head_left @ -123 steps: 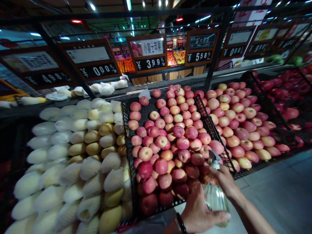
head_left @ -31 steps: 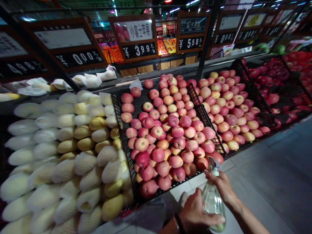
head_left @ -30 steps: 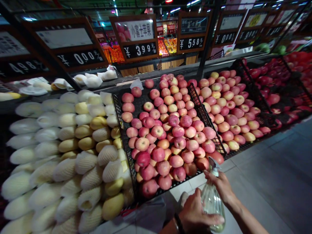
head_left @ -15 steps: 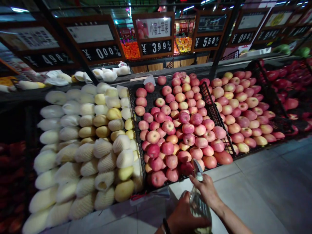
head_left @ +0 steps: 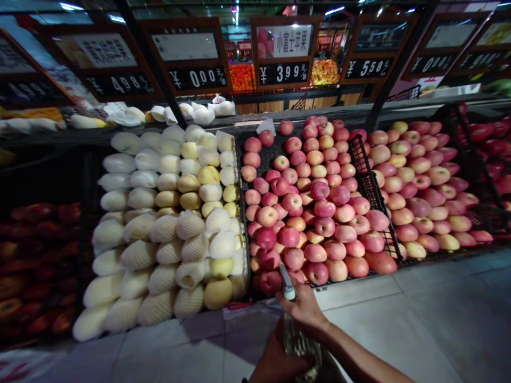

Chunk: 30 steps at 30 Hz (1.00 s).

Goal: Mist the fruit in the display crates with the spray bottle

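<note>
A clear spray bottle [head_left: 293, 338] with a pale trigger head is held between both my hands, low in the middle of the head view. My right hand [head_left: 305, 308] grips it at the neck, just below the nozzle. Lower down, my left hand [head_left: 273, 359] is wrapped around the bottle's body. The nozzle points away from me, over the front row of red apples [head_left: 293, 258] in a black crate. Whether the trigger is squeezed cannot be made out.
Pale fruit in foam nets [head_left: 159, 255] fills the section on the left, with dark red fruit [head_left: 35, 266] beyond it. A black crate wall [head_left: 369, 181] separates the apples from more apples [head_left: 419, 186]. Price signs [head_left: 285, 53] hang above. Grey floor tiles [head_left: 423, 314] lie in front.
My view has swung left, so the display sits farther right. Both hands have carried the spray bottle left along the apple crate's front, keeping their grip.
</note>
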Motion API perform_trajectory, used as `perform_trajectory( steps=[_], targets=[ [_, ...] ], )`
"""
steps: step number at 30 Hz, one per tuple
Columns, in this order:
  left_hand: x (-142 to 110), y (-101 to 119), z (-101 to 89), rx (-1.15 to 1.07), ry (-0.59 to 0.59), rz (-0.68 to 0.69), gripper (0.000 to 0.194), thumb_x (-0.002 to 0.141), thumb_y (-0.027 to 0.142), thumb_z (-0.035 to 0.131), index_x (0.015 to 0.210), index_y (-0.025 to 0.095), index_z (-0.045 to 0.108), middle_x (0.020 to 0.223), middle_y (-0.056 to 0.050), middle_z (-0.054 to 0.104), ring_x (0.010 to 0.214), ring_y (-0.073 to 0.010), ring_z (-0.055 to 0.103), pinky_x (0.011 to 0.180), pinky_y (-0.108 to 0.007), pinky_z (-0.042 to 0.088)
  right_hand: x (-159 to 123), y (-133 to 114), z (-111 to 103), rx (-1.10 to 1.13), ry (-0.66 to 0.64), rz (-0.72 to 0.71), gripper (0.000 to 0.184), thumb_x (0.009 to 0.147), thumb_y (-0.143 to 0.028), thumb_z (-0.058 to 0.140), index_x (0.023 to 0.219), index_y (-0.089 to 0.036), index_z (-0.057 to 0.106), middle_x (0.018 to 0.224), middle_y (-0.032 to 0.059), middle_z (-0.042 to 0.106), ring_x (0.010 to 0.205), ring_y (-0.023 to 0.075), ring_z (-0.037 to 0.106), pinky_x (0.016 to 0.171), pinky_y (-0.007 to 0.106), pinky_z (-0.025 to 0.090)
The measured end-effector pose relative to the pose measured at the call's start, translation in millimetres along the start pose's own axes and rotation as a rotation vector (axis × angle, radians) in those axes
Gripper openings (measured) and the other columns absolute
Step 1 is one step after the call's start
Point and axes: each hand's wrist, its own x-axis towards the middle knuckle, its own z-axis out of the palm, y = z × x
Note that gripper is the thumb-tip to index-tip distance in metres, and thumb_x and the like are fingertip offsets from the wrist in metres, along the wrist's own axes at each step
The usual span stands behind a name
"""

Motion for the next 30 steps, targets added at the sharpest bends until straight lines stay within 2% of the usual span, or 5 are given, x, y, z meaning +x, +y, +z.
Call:
perform_trajectory(
  steps=[4,10,22,26,30],
  targets=[
    [-16,-12,-10.7,-0.055,0.087,0.022,0.087,0.063,0.019,0.090,0.144,0.026,0.060,0.144,-0.014,0.078,0.140,-0.0434,0.069,0.124,-0.057,0.052,5,-10,24,-0.010,-0.106,-0.029,0.026,0.089,-0.042,0.066,0.106,-0.022,0.070,0.088,0.0023,0.073,0.076,0.0223,0.062,0.070,0.033,0.042],
    [-20,-24,-19.9,-0.192,0.099,0.138,0.094,0.066,0.047,0.102,0.148,0.030,0.060,0.148,-0.015,0.076,0.142,-0.0461,0.068,0.124,-0.059,0.053,14,-26,32,-0.036,-0.128,-0.085,0.030,0.091,-0.042,0.069,0.113,-0.021,0.071,0.096,0.0050,0.077,0.085,0.0248,0.068,0.077,0.034,0.047],
    [-3,64,-25.1,-0.102,0.177,0.329,0.081,0.079,0.056,0.097,0.143,0.022,0.060,0.144,-0.014,0.077,0.136,-0.0372,0.070,0.118,-0.048,0.056,58,-86,-5,0.009,-0.028,-0.111,0.025,0.095,-0.047,0.071,0.091,-0.023,0.065,0.078,-0.0018,0.066,0.071,0.0185,0.057,0.068,0.032,0.040],
    [2,78,-23.3,0.115,0.247,0.316,0.082,0.074,0.058,0.099,0.136,0.020,0.060,0.130,-0.012,0.080,0.121,-0.0349,0.074,0.104,-0.045,0.060,59,-83,-20,0.027,0.078,-0.049,0.024,0.094,-0.046,0.069,0.087,-0.023,0.069,0.073,-0.0012,0.068,0.070,0.0198,0.061,0.069,0.034,0.042],
    [5,72,-12.6,0.166,0.171,0.272,0.070,0.075,0.048,0.097,0.130,0.020,0.062,0.117,-0.008,0.083,0.104,-0.0306,0.077,0.093,-0.043,0.060,50,-61,-31,0.111,0.114,-0.069,0.029,0.095,-0.049,0.069,0.100,-0.021,0.076,0.092,0.0045,0.078,0.085,0.0244,0.068,0.081,0.037,0.050]
  ],
)
